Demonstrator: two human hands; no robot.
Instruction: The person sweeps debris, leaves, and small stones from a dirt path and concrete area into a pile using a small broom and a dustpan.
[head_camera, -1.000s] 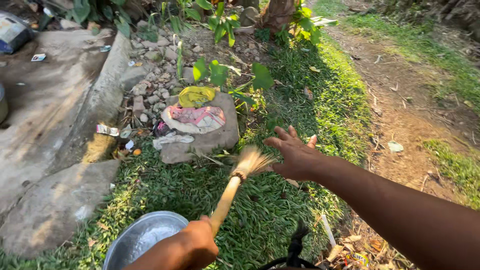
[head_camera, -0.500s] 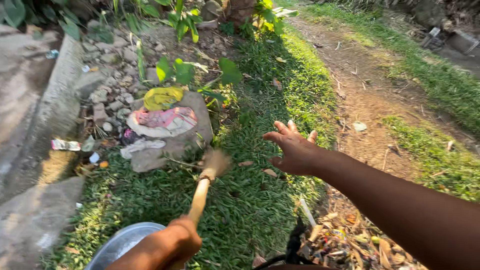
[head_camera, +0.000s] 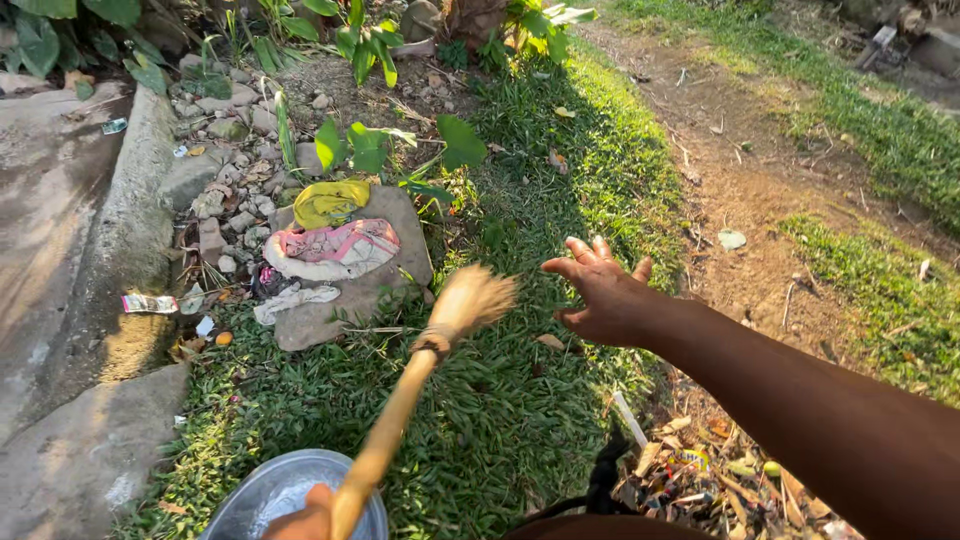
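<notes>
A single head-worn camera looks steeply down and forward from standing height over the grass (head_camera: 520, 400). The person's own arms enter from the bottom and right edges. The view reaches from a metal bowl (head_camera: 270, 495) at the bottom edge, close underfoot, up to a dirt path (head_camera: 760, 190) at the upper right.
</notes>
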